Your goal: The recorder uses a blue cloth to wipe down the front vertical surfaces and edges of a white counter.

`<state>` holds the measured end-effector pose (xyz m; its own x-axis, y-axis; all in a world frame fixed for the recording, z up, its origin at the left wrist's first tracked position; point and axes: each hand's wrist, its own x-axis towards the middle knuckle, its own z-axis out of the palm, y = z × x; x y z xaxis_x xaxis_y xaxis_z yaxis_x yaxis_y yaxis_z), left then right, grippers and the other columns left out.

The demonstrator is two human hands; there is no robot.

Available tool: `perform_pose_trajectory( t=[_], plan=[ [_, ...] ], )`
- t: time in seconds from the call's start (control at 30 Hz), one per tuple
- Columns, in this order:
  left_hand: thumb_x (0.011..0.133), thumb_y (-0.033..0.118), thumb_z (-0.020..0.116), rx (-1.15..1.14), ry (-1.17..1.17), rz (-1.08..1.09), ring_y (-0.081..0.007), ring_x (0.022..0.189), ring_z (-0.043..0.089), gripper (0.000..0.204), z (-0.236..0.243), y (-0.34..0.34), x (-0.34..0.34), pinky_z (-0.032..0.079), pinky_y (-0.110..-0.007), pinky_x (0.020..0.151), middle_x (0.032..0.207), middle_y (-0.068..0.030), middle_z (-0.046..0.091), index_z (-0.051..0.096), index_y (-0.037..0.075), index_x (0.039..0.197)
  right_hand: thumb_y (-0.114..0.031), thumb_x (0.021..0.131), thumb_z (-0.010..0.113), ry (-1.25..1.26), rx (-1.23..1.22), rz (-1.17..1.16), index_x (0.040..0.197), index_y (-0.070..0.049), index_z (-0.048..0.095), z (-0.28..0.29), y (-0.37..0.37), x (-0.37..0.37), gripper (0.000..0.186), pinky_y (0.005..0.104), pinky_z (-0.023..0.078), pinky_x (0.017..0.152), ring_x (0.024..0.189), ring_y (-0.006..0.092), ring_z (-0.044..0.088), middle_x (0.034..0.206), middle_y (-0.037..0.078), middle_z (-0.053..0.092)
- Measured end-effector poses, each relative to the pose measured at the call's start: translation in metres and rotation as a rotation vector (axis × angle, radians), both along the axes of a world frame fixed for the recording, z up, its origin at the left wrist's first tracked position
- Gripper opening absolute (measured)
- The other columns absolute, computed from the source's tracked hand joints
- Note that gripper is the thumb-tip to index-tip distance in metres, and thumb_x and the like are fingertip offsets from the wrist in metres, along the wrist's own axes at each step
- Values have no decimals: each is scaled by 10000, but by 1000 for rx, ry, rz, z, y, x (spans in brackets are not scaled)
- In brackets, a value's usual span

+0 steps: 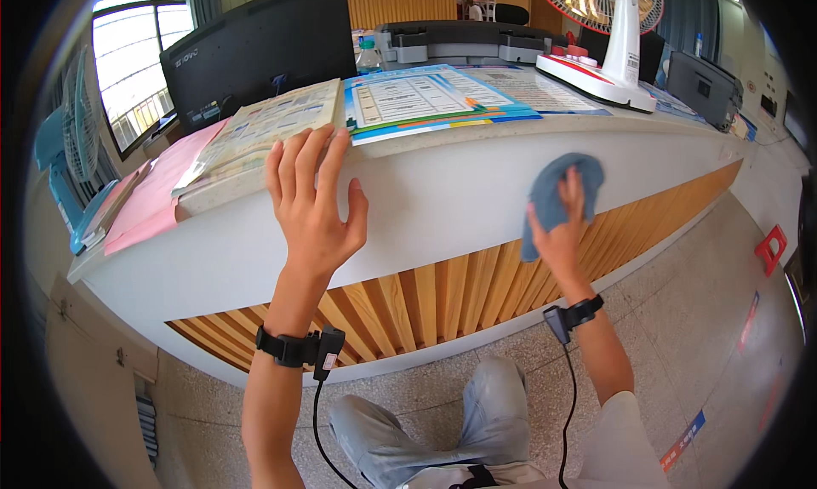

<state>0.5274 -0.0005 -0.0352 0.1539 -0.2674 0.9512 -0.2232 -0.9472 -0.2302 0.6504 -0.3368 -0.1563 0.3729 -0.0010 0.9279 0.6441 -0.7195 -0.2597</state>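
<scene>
right hand (pixel 560 234) pressing blue cloth (pixel 563 191) on counter front (pixel 442 204), palm hidden

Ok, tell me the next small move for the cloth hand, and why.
Probably sweep the blue cloth sideways along the white counter front. The right hand presses it flat against that face, while the left hand braces open on the counter edge, so a wiping stroke looks likeliest.

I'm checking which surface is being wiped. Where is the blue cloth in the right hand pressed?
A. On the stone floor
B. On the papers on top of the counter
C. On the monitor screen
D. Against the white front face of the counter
D: the right hand holds the blue cloth flat against the counter's white front face, below the top edge and above the wooden slats.
</scene>
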Motion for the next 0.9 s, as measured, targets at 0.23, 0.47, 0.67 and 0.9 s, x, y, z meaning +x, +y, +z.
perform_pose_trajectory(
  t=[0.23,0.47,0.67,0.9],
  plan=[
    [780,38,615,-62,139,-94,-373,1421,295,667,-49,17,-37,249,-555,1149,1519,-184,329,467,125,1425,-352,957,564,401,1090,203,1475,15,318,39,-90,72,680,332,260,1123,1361,280,368,1514,138,362],
    [883,223,632,-37,294,270,-404,1468,132,673,-136,95,-45,113,-550,1179,1574,-211,198,359,108,1488,-415,930,616,481,1060,224,1463,4,357,36,-51,36,725,347,349,1073,1262,265,469,1433,118,461],
    [898,438,618,-50,261,284,-411,1483,13,829,-150,94,-34,-28,-560,1169,1577,-273,117,219,82,1531,-240,905,638,-35,418,86,1416,45,410,25,99,-18,628,471,229,1123,1390,395,308,1495,236,366],
    [838,430,647,4,35,242,-398,1474,132,796,-149,98,-15,56,-535,1185,1555,-254,229,341,78,1483,-319,681,773,-51,-559,239,1387,-369,475,-181,167,-44,768,529,395,1031,1251,298,461,1448,4,451]
  ],
)
